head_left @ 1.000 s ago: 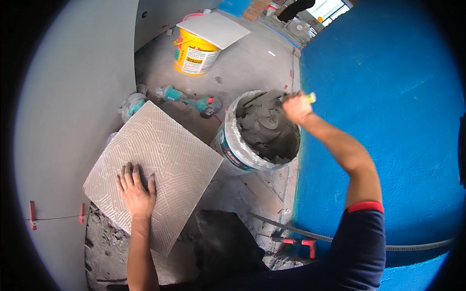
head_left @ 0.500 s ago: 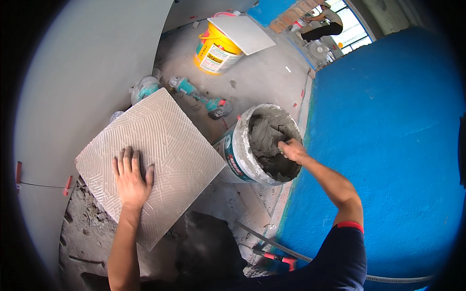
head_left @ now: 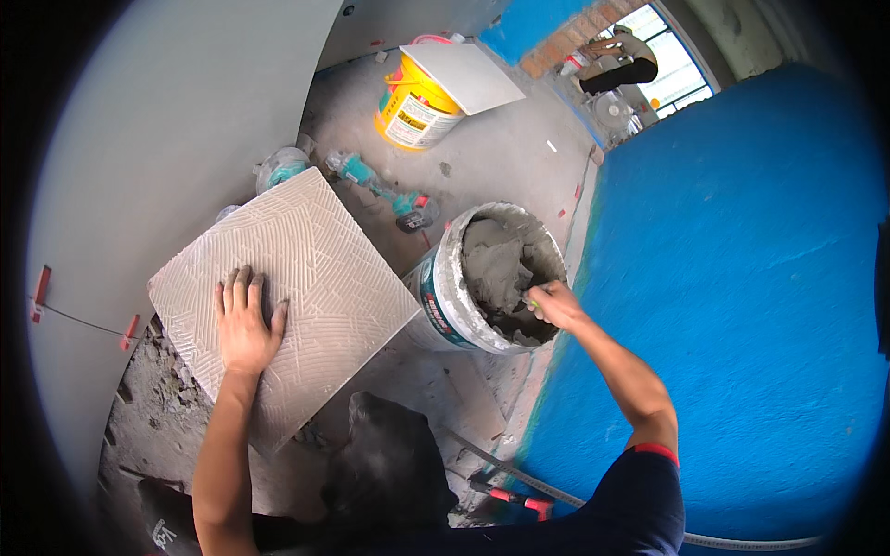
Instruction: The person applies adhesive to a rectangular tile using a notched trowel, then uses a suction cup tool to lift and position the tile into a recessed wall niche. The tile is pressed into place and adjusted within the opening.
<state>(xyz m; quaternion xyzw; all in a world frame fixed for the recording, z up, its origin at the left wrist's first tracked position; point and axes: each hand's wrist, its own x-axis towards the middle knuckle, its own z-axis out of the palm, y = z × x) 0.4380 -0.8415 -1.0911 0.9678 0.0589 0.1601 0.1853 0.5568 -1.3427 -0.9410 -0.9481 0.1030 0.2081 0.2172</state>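
Observation:
My left hand (head_left: 247,324) lies flat, fingers spread, on the ridged face of a large square tile (head_left: 324,269). Grey combed lines cover that face, and the tile leans tilted in front of me. To the right stands a white bucket (head_left: 450,287) of thick grey mortar (head_left: 493,264), its rim crusted. My right hand (head_left: 553,306) is closed inside the bucket's mouth around the greenish handle of what looks like a trowel (head_left: 531,303). The tool's blade is hidden in or behind the mortar. Fingertips on both hands look grey and smeared.
Beyond the tile lies a teal power tool (head_left: 385,193). Farther off, a yellow bucket (head_left: 408,125) carries a flat tile (head_left: 464,76). A blue wall (head_left: 723,278) bounds the right side. A tape measure (head_left: 519,474) lies near my right arm. Another person (head_left: 630,60) bends over far away.
My right hand has shifted slightly within the bucket, and the mortar beside it now bulges up in a larger mass. My left hand stays on the tile. The whole view has moved a little.

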